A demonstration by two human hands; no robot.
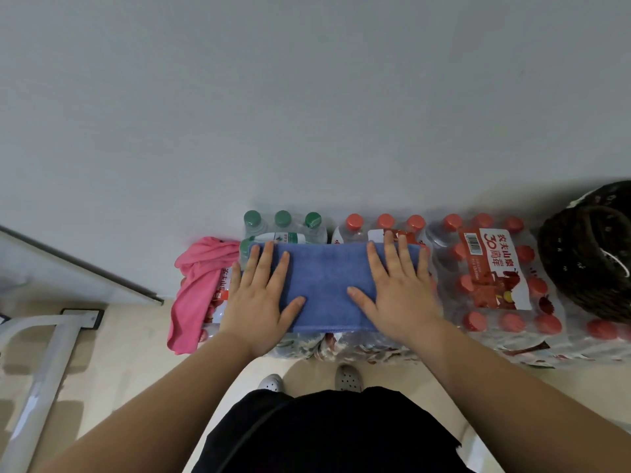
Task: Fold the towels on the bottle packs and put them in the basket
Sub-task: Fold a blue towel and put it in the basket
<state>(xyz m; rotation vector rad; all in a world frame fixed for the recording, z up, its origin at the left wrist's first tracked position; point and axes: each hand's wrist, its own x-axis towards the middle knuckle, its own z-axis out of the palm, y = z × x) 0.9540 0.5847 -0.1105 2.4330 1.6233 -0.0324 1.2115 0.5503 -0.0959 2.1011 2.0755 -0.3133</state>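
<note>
Left hand (259, 295) and right hand (399, 291), fingers (264, 264) straight and flat, press the folded blue towel (324, 288) on the bottle packs (491, 268), whose uneven tops could skew the next fold.

The left hand (259, 295) and right hand (399, 288) cover both ends of the folded blue terry towel (324, 288). The towel conceals part of the shrink-wrapped plastic bottle packs (495, 268) beneath. Right of the right hand, the frame edge cuts off the dark woven wicker basket (587, 254).
</note>
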